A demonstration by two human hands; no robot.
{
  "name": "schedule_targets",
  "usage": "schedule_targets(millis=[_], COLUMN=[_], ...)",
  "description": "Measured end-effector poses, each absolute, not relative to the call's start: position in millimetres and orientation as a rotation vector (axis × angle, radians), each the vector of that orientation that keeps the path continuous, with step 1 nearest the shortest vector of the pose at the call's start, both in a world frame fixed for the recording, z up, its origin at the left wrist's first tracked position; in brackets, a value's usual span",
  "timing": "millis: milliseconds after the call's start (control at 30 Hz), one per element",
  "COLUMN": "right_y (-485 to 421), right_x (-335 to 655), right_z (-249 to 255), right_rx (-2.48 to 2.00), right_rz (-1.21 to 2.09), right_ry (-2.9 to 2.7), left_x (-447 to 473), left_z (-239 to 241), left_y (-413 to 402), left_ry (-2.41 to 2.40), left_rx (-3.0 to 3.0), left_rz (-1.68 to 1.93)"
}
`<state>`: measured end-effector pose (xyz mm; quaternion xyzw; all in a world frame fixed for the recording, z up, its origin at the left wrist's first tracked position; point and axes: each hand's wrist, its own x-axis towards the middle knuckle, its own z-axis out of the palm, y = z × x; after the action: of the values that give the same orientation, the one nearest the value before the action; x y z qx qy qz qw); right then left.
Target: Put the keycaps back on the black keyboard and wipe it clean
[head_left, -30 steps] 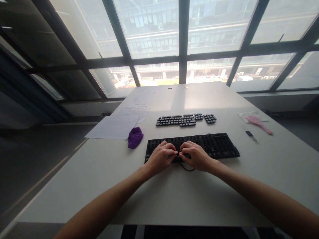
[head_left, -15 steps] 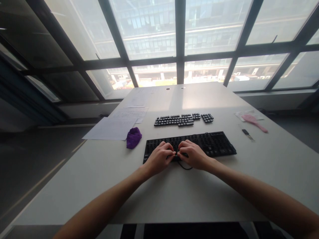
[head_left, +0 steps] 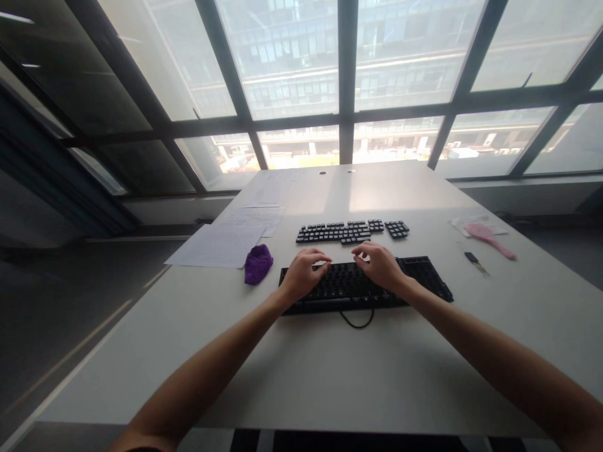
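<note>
A black keyboard (head_left: pixel 424 276) lies across the white table (head_left: pixel 330 376), with a loop of thin black cable (head_left: pixel 357 322) at its near edge. Beyond it, loose black keycaps (head_left: pixel 351 231) are laid out in rows. My left hand (head_left: pixel 301 276) hovers over the left half of the keyboard with its fingers bent and apart. My right hand (head_left: pixel 380 265) hovers over the middle, thumb and forefinger reaching left towards the far edge. I see nothing in either hand. The two hands are apart.
A crumpled purple cloth (head_left: pixel 258 263) sits left of the keyboard, beside several paper sheets (head_left: pixel 219 243). At the right lie a pink brush (head_left: pixel 487 236) on a clear bag and a small black tool (head_left: pixel 472 258). Large windows stand behind the table.
Both hands left the middle of the keyboard's near edge, where they were pinched together. They moved forward over the keys and drew apart. The view shifted slightly.
</note>
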<state>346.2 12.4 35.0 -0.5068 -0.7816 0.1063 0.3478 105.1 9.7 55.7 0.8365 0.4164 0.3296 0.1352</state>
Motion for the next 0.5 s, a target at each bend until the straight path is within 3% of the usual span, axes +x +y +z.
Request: schedule_targets(millis=[233,500], right_y=[89.3,101.5], right_x=[350.3,342.3], right_z=[31.1,25.4], right_rx=[-1.529,-1.442], right_rz=[0.011,-0.092], right_ry=[-2.257,-2.431], left_x=[149.6,172.1], left_z=[48.5,31.2], left_y=[90.1,114.9], left_ry=[1.439,1.479], left_rx=[2.568,2.629], left_rz=[0.705,0.551])
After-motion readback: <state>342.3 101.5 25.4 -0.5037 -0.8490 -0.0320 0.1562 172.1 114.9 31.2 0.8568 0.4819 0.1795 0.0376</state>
